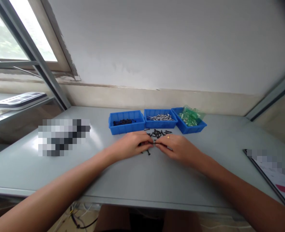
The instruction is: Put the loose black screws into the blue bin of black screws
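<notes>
Both hands meet over the grey table, in front of the blue bins. My left hand (pixel 130 145) and my right hand (pixel 177 146) pinch a small dark screw (pixel 154 143) between their fingertips. Just behind the fingers lies a loose pile of black screws (pixel 156 132), and one more black screw (pixel 148 152) rests in front of my left fingers. A ring shows on my right hand. The left blue bin (pixel 128 129) holds black screws, the middle blue bin (pixel 161 124) holds silver ones, and the right blue bin (pixel 193 129) holds a green plastic bag.
A blurred-out object (pixel 62 137) lies on the left of the table (pixel 132 180). At the right edge is a dark-framed board with papers (pixel 275 174). A white device (pixel 21 100) sits on a side shelf at the left. Metal posts rise at both back corners.
</notes>
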`<state>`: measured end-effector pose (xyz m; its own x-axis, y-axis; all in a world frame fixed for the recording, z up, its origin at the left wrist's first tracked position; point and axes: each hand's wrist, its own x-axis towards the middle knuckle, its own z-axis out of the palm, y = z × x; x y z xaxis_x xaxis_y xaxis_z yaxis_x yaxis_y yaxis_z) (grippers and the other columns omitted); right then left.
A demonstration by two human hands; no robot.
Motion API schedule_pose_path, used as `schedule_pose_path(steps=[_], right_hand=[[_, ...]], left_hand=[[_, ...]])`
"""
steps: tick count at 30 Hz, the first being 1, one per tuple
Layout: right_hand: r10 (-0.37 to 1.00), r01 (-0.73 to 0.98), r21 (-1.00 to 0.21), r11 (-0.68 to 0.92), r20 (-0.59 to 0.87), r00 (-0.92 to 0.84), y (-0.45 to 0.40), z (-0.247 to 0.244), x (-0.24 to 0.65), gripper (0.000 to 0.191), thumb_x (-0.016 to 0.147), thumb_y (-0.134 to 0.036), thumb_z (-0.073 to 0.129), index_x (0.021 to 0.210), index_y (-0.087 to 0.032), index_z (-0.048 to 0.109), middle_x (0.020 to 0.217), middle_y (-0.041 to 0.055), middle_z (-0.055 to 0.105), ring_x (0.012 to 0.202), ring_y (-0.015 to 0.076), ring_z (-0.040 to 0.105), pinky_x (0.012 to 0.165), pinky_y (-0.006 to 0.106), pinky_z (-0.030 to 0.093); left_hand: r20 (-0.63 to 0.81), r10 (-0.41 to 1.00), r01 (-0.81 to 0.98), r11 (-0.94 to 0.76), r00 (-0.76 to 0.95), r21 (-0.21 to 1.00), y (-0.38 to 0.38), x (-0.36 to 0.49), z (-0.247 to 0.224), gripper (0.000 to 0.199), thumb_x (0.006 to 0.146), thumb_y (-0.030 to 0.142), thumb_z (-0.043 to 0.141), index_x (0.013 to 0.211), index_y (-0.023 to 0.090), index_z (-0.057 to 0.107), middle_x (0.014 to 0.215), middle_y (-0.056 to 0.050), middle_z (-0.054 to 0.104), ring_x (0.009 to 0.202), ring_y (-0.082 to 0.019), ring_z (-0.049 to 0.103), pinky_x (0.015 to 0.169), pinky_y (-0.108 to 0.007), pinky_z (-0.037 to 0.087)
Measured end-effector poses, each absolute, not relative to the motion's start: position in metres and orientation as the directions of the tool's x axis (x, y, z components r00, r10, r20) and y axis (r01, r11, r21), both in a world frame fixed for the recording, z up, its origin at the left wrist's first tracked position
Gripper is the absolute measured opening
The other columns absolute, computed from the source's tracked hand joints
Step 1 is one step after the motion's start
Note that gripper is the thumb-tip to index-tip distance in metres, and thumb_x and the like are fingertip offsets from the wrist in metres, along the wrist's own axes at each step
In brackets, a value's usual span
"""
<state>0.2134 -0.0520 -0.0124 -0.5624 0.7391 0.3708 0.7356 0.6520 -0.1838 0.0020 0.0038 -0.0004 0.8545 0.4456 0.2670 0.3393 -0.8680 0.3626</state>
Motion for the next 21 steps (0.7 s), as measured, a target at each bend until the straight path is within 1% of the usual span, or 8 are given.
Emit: schedule_pose_path(steps=[4,8,11,15,18,21], right_hand=[[0.695,0.703,-0.174,0.69,0.43,-0.576,-0.0549,-0.0103,0.2111,0.024,0.093,-0.025,0.041,0.09,-0.018,0.064,0.079,0.0038,0.066,0.075,0.0156,0.06,0.069,0.027,0.043],[0.666,0.691,-0.177,0.701,0.509,-0.545,-0.0568,-0.0092,0.2103,0.023,0.092,-0.024,0.042,0.093,-0.018,0.064,0.08,0.0044,0.067,0.073,0.0155,0.059,0.069,0.028,0.044],[0.67,0.696,-0.186,0.694,0.522,-0.528,-0.0571,-0.0092,0.211,0.021,0.091,-0.023,0.043,0.094,-0.018,0.063,0.08,0.0038,0.067,0.073,0.0152,0.059,0.067,0.027,0.044],[0.708,0.716,-0.209,0.666,0.478,-0.519,-0.0548,-0.0103,0.2128,0.019,0.091,-0.022,0.043,0.095,-0.018,0.062,0.081,0.0033,0.067,0.074,0.0154,0.059,0.067,0.027,0.043],[0.753,0.743,-0.218,0.633,0.392,-0.528,-0.0522,-0.0117,0.2135,0.019,0.092,-0.023,0.042,0.095,-0.019,0.061,0.082,0.0033,0.066,0.075,0.0158,0.06,0.067,0.027,0.042],[0.779,0.754,-0.223,0.617,0.311,-0.545,-0.0513,-0.0125,0.2129,0.02,0.092,-0.024,0.042,0.092,-0.019,0.061,0.078,0.0026,0.065,0.072,0.0156,0.059,0.065,0.027,0.041]], left_hand=[[0.251,0.425,0.312,-0.867,0.87,0.388,0.0031,0.0027,-0.0015,0.015,0.089,0.025,0.05,0.094,0.017,0.062,0.085,-0.003,0.061,0.077,-0.013,0.057,0.067,-0.023,0.045],[0.273,0.434,0.305,-0.86,0.858,0.409,0.0009,0.0031,0.001,0.014,0.089,0.024,0.05,0.093,0.017,0.062,0.085,-0.003,0.062,0.077,-0.012,0.057,0.067,-0.023,0.045],[0.297,0.452,0.319,-0.858,0.841,0.401,0.0003,0.0033,0.0015,0.015,0.09,0.026,0.049,0.093,0.018,0.062,0.085,-0.002,0.062,0.076,-0.012,0.056,0.066,-0.023,0.044],[0.309,0.485,0.371,-0.856,0.818,0.36,0.001,0.0028,0.0005,0.017,0.09,0.029,0.049,0.091,0.018,0.061,0.081,-0.002,0.06,0.076,-0.013,0.055,0.067,-0.024,0.043],[0.322,0.494,0.393,-0.858,0.807,0.331,0.0014,0.0018,0.0004,0.018,0.09,0.031,0.049,0.092,0.018,0.061,0.081,-0.002,0.059,0.077,-0.013,0.055,0.067,-0.025,0.044],[0.34,0.473,0.376,-0.872,0.813,0.314,0.0014,0.001,0.0007,0.019,0.091,0.031,0.048,0.093,0.018,0.061,0.081,-0.002,0.059,0.078,-0.013,0.055,0.068,-0.025,0.044]])
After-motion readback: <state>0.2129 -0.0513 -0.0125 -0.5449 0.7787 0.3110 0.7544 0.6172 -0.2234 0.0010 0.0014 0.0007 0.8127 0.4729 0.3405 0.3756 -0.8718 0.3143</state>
